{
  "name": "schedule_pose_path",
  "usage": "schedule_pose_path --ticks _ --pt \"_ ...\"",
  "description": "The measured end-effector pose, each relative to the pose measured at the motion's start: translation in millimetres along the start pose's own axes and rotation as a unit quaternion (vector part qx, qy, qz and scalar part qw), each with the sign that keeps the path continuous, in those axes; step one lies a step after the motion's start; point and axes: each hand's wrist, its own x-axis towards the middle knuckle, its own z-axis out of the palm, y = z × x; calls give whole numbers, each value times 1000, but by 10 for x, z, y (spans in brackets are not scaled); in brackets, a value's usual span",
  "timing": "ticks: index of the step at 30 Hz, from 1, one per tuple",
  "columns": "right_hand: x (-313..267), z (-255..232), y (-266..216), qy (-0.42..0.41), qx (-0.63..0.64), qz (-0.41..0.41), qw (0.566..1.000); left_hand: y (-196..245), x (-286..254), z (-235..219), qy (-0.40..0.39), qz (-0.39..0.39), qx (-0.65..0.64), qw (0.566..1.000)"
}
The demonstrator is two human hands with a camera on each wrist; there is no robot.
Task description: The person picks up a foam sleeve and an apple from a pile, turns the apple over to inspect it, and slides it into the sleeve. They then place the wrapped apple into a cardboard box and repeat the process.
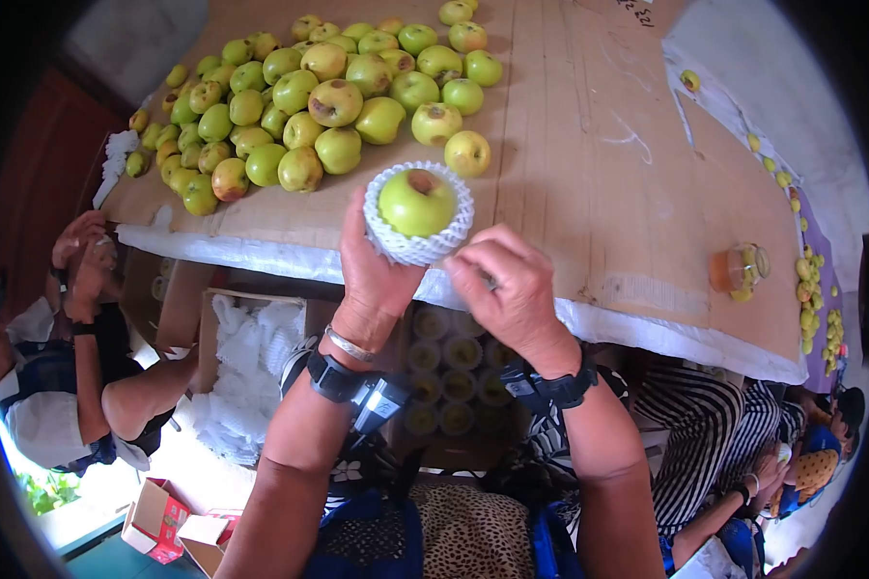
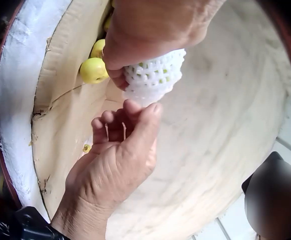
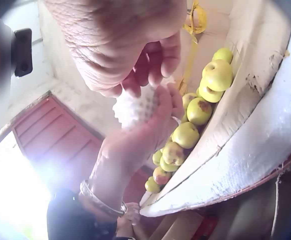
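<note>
A green apple [image 1: 417,203] with a brown patch on top sits in a white foam net [image 1: 415,243], which wraps its sides and leaves its top bare. My left hand [image 1: 381,275] grips the netted apple from the left and below. At the net's lower right, my right hand [image 1: 509,288] has its fingers curled, with thumb and fingertips at the edge. In the left wrist view, the right hand [image 2: 113,162] pinches the bottom of the net [image 2: 155,80]. The right wrist view shows the left hand [image 3: 135,145] round the net [image 3: 135,107], below the right hand [image 3: 120,45].
Many loose apples [image 1: 338,101] cover the cardboard-topped table [image 1: 570,193] at the back left. A jar [image 1: 739,267] lies on the right. Below the edge are a box of foam nets [image 1: 251,338] and a box of netted apples [image 1: 457,386]. People sit on both sides.
</note>
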Motion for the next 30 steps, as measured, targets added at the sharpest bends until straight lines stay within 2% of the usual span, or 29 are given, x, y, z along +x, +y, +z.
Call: schedule_pose_path --ticks 3,4,7,8,11,12,15,18,21,24,27,28,30 --pt "67 -68 64 40 57 132 989 36 -20 22 1 2 -22 1000" --pt "51 -94 114 23 137 166 976 34 -16 -1 -11 1 -20 1000" --pt "7 -10 148 47 285 179 941 -1 14 -100 -70 -14 -28 997" --pt "15 -9 125 6 272 180 945 -9 9 -124 -91 -22 -31 995" --pt "15 99 74 -3 216 125 968 -91 -61 -23 3 -24 55 998" --pt "25 107 83 -3 229 142 963 -103 -54 -81 -51 -53 15 997" --pt "57 94 113 15 143 83 986 -164 -50 -115 -19 -55 21 998" --pt "30 156 162 17 198 109 974 -190 -61 -98 -5 -72 19 997" --pt "64 124 159 47 164 50 984 -248 -28 -266 -142 -117 -83 979" --pt "-3 104 155 56 166 106 979 -249 -9 -270 -170 -147 -96 970" --pt "21 55 164 57 178 130 974 -198 -13 -142 -56 -90 94 990" --pt "25 44 149 58 179 134 973 -153 -48 -85 -66 -77 123 987" --pt "37 48 114 58 183 141 971 -116 -60 -41 -92 -122 60 986"
